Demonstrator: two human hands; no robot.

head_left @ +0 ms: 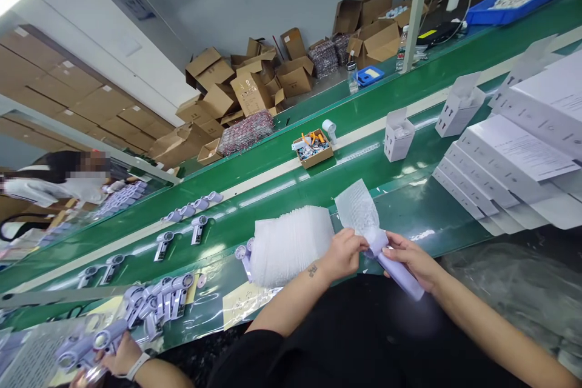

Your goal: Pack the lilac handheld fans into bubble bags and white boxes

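My left hand (pixel 344 253) pinches the mouth of a clear bubble-wrap bag (pixel 357 208). My right hand (pixel 411 259) grips the handle of a lilac handheld fan (pixel 396 268) whose head is inside that bag. Both hands are over the near edge of the green conveyor belt (pixel 273 191). A stack of the same bubble bags (pixel 291 244) lies just left of my left hand, with another lilac fan (pixel 243 254) at its left edge.
Several lilac fans (pixel 159 300) lie along the belt to the left. Another person's hand (pixel 119 356) with a white wristband handles fans at bottom left. White flat boxes (pixel 509 163) are stacked at right. A small tool box (pixel 312 148) and cardboard cartons (pixel 254 85) lie beyond.
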